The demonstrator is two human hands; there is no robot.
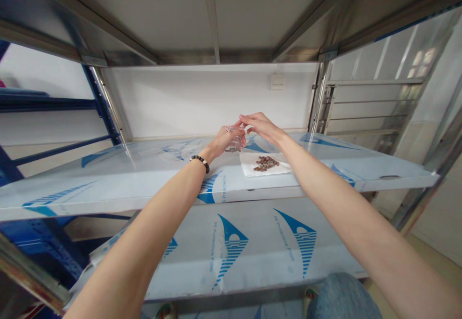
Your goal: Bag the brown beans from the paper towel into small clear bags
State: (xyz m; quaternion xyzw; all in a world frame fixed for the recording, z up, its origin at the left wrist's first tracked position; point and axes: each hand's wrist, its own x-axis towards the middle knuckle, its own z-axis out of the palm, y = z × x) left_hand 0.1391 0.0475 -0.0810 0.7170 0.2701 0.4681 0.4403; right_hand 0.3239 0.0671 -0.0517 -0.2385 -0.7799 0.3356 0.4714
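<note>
Over the back part of the film-covered shelf, my left hand is closed around a small clear plastic bag. Some small dark pieces show at the bag's lower end. My right hand is beside it, fingers bent and drawn together at the top of the bag; what they pinch is too small to make out. Below my right hand, a pile of small brown pieces lies on a white sheet.
The metal shelf wears protective film with blue prints. Another shelf hangs overhead, and a lower one sits beneath. Metal posts stand at the back corners. A wall switch is behind. Blue racking stands left.
</note>
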